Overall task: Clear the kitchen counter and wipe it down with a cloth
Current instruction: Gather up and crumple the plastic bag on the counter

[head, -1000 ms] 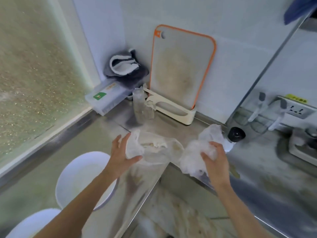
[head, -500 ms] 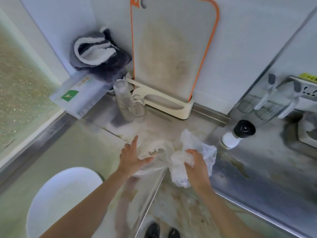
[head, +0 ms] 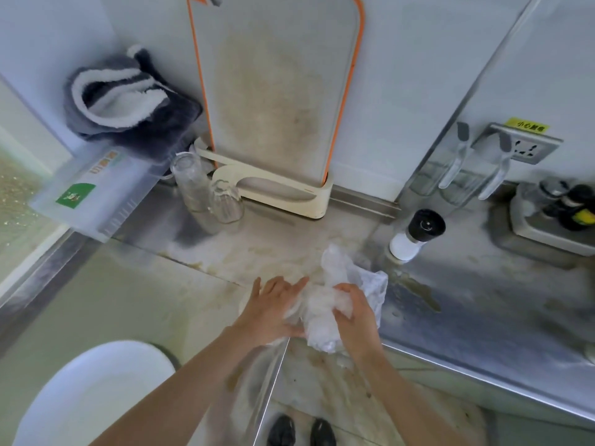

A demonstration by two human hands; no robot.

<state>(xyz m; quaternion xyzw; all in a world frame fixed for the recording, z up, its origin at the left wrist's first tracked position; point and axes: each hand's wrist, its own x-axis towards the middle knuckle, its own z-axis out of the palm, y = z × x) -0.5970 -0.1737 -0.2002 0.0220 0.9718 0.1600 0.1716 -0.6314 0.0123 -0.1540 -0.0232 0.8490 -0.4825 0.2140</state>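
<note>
My right hand (head: 354,313) curls tightly round the crumpled thin white cloth (head: 335,284) at the stainless steel counter's (head: 483,300) front edge; my left hand (head: 273,312) lies against it, fingers straight and spread. Beyond my right fingertips, a yellow sticker (head: 528,126) above the grey wall socket (head: 524,149) bears black characters. Past my left fingers a clear plastic box (head: 128,175) carries a green label (head: 75,195); I can read neither.

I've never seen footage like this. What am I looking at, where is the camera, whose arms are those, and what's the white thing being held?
No machine here: a person wears one camera on the head, looking down at their own arms. The right hand grips a crumpled white bundle, cloth or plastic, I cannot tell; the left hand rests straight-fingered against it. They work on a steel counter with a cutting board, two glasses and a black-capped bottle.
</note>
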